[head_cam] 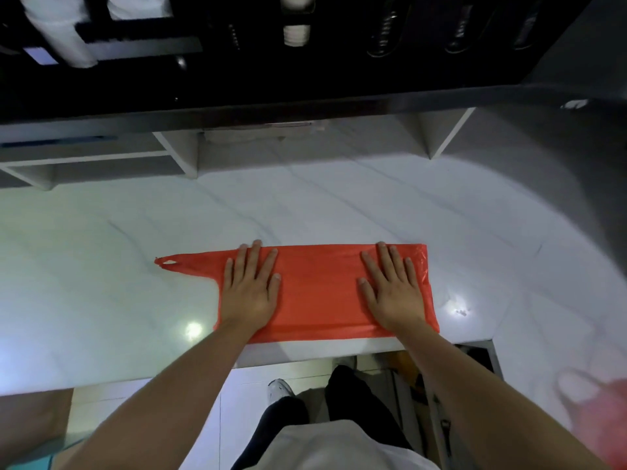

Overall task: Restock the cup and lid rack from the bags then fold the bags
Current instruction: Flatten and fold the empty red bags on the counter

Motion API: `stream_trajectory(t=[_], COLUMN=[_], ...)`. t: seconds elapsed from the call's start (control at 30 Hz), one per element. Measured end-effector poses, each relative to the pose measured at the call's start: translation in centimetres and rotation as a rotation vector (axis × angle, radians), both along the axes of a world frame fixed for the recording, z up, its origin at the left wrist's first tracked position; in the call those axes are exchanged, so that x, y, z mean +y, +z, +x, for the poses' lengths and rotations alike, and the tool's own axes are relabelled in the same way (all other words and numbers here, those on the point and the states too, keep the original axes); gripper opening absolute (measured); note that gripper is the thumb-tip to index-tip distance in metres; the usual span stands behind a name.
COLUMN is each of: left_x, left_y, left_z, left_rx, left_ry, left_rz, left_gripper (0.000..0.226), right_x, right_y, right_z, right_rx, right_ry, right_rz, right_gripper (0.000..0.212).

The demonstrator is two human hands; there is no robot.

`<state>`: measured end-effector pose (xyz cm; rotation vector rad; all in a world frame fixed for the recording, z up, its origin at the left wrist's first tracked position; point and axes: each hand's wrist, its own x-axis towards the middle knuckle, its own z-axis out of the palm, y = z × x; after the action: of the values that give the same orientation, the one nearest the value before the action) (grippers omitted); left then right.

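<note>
While flat under both open hands [249, 286] [390, 286], red bag [319, 290] lengthwise left-right, handles leftward.

Hidden, cropped or unclear items:

- Red bag [319, 293]: parts under the left hand [249, 290] and right hand [393, 293] were covered; whether more layers lay folded beneath could not be told.
- Rack [305, 62], far side: dark and cut off by the top edge. Its right-hand slots were too dim to read.
- White cup stack [297, 33]: top cropped, count unclear.
- White roll-like stack [64, 39], far left: cropped at the top, blurred, its kind uncertain.
- Pinkish blurred shape [597, 412], near right corner: cut off by the edge, unidentifiable.
- Bench [101, 283]: left and right ends ran out of frame.
- Clutter below the bench [420, 378], near right: too dark to identify.
</note>
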<state>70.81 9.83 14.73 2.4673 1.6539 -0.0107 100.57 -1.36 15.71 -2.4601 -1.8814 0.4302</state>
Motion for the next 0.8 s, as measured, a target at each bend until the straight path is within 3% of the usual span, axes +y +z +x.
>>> stream_trajectory(t=[0.3,0.47,0.57,0.67,0.8], left_x=[2.0,2.2,1.6,-0.3,-2.9], left_y=[1.7,3.9,5.8,6.2,5.6], left_z=[-4.4,-2.2,1.6,6.2,12.1], left_rx=[-0.068,-0.112,-0.166,-0.087,-0.027], left_ry=[0.12,0.156,0.007,-0.204,-0.238], left_rz=[-0.095,-0.16,-0.207,-0.255,-0.266], left_gripper=[0.059,0.076,0.07,0.053,0.066], right_x=[-0.2,-0.1,0.2,0.5,0.3], right_y=[1.1,1.5,1.7,1.9,2.3], right_z=[1.2,1.7,1.6,1.4,1.4], right_rx=[0.094,0.128,0.127,0.142,0.076], right_ry=[-0.019,0.028,0.035,0.038,0.009], right_rz=[0.014,-0.045,-0.077,-0.074,0.036], right_gripper=[0.055,0.055,0.056,0.058,0.059])
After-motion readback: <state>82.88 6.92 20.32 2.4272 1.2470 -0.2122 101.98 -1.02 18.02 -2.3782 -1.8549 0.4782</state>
